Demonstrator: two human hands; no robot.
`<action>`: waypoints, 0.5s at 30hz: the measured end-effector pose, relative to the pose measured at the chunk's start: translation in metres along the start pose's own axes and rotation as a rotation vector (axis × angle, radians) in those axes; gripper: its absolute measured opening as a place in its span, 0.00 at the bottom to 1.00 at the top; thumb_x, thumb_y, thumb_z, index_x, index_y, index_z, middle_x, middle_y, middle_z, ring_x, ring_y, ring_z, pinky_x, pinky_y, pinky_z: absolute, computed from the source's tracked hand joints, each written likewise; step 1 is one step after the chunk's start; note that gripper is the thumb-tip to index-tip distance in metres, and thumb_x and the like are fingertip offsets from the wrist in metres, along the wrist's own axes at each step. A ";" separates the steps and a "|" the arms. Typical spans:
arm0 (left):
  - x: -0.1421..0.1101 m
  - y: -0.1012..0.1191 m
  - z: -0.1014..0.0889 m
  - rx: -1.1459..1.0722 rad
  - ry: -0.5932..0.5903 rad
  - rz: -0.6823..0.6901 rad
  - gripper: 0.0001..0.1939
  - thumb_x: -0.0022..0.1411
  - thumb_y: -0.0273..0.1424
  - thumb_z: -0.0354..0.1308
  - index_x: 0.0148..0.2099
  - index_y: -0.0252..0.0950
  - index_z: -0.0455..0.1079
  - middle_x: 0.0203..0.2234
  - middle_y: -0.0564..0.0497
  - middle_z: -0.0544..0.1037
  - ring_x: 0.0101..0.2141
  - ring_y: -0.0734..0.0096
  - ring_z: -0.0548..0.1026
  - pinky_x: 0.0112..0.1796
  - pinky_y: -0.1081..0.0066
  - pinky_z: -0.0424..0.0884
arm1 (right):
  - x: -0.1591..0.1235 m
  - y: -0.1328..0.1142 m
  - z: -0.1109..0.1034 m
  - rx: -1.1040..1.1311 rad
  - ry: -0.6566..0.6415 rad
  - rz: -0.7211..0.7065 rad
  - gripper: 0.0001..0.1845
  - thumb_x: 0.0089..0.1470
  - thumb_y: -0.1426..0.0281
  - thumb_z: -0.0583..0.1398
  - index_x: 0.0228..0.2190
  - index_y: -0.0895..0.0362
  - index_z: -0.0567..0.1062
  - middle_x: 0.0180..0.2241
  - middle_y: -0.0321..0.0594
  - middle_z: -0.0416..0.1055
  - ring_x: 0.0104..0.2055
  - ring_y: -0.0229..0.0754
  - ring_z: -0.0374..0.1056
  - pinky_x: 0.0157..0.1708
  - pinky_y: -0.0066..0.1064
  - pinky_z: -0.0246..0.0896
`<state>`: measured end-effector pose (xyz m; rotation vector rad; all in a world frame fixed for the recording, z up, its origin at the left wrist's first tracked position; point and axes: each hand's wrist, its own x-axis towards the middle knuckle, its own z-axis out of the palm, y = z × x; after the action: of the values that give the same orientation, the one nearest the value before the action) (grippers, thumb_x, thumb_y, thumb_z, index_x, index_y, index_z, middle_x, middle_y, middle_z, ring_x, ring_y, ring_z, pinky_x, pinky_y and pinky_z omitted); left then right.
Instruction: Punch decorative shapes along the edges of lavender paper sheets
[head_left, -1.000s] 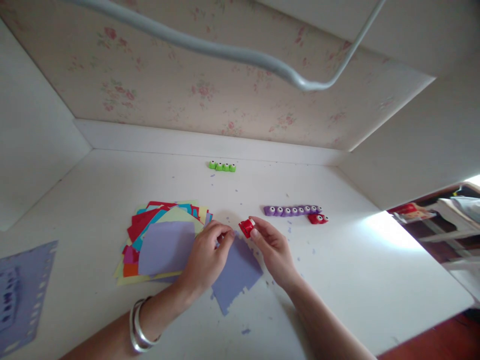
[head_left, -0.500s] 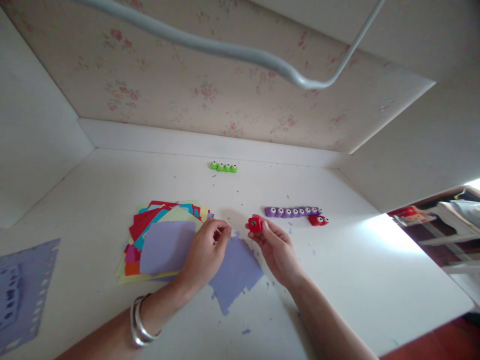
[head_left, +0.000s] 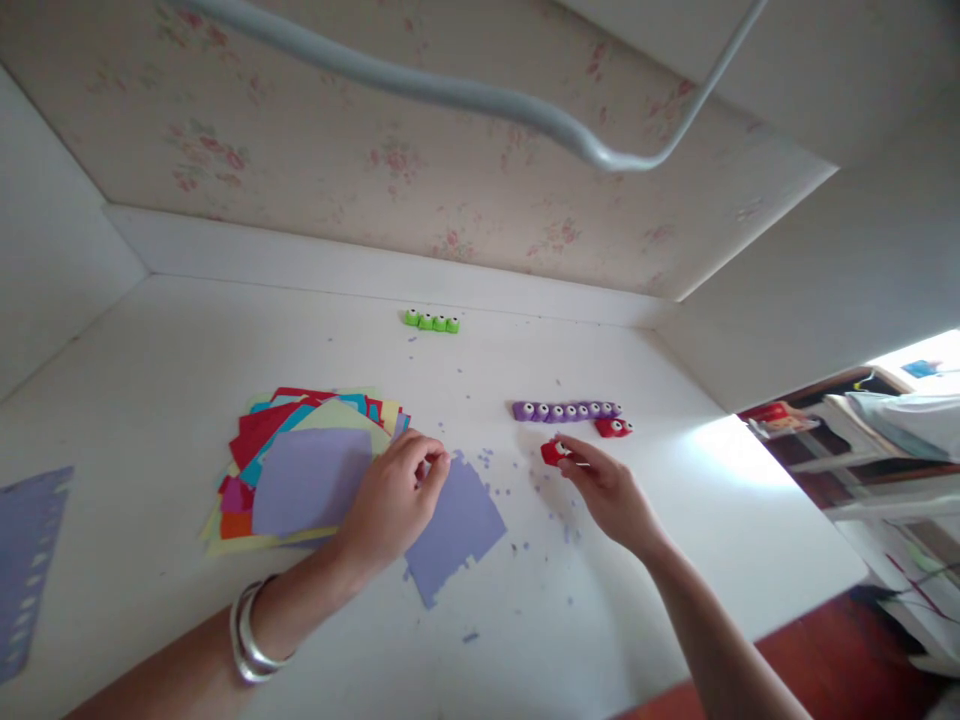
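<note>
My right hand (head_left: 611,492) grips a small red craft punch (head_left: 551,454) with a white button, to the right of the purple sheet. The fingertips of my left hand (head_left: 397,495) are pinched together; whatever they may hold is too small to tell. Below those fingertips lies a purple paper sheet (head_left: 457,530) with notches punched along its edges. A fanned stack of coloured paper (head_left: 311,480), purple on top, is partly under my left hand. Beyond my right hand runs a row of purple punches (head_left: 570,411), with red punches (head_left: 613,428) at its right end.
Several green punches (head_left: 432,321) stand in a row near the back wall. Another punched purple sheet (head_left: 30,560) lies at the far left. Tiny purple paper bits (head_left: 470,637) are scattered over the white table. A shelf with papers (head_left: 862,430) is at the right.
My right hand has moved right and turned palm down with the red punch, away from my left hand. My left hand stays pinched by the purple sheet. The view has shifted slightly.
</note>
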<state>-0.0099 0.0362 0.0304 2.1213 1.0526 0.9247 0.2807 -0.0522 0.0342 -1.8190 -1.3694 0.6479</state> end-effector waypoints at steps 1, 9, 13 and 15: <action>-0.004 0.005 0.000 0.094 -0.029 0.101 0.10 0.70 0.31 0.49 0.38 0.38 0.70 0.32 0.50 0.75 0.33 0.68 0.73 0.37 0.67 0.66 | -0.002 0.006 -0.010 -0.104 -0.007 -0.038 0.18 0.59 0.62 0.60 0.49 0.50 0.79 0.47 0.45 0.79 0.46 0.53 0.76 0.45 0.49 0.71; -0.042 0.038 0.015 0.564 -0.214 0.430 0.12 0.67 0.35 0.55 0.48 0.34 0.71 0.38 0.45 0.77 0.37 0.56 0.73 0.38 0.56 0.65 | -0.012 0.017 -0.026 -0.378 0.096 -0.170 0.20 0.62 0.62 0.57 0.53 0.50 0.76 0.55 0.47 0.72 0.40 0.49 0.76 0.39 0.45 0.75; -0.041 0.034 0.017 0.553 -0.246 0.400 0.12 0.66 0.35 0.56 0.49 0.35 0.72 0.41 0.44 0.78 0.41 0.54 0.74 0.41 0.54 0.67 | -0.011 0.008 -0.015 -0.379 0.165 -0.185 0.16 0.63 0.61 0.57 0.46 0.52 0.81 0.47 0.47 0.77 0.34 0.46 0.76 0.32 0.40 0.74; -0.039 0.031 0.016 0.513 -0.241 0.398 0.10 0.67 0.33 0.55 0.47 0.36 0.73 0.41 0.46 0.78 0.41 0.55 0.74 0.42 0.54 0.68 | -0.008 0.007 -0.013 -0.402 0.200 -0.214 0.16 0.64 0.62 0.56 0.43 0.52 0.82 0.45 0.45 0.79 0.37 0.47 0.76 0.36 0.41 0.74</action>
<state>-0.0018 -0.0156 0.0314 2.8592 0.8173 0.5793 0.2920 -0.0642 0.0359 -1.9417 -1.6094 0.0768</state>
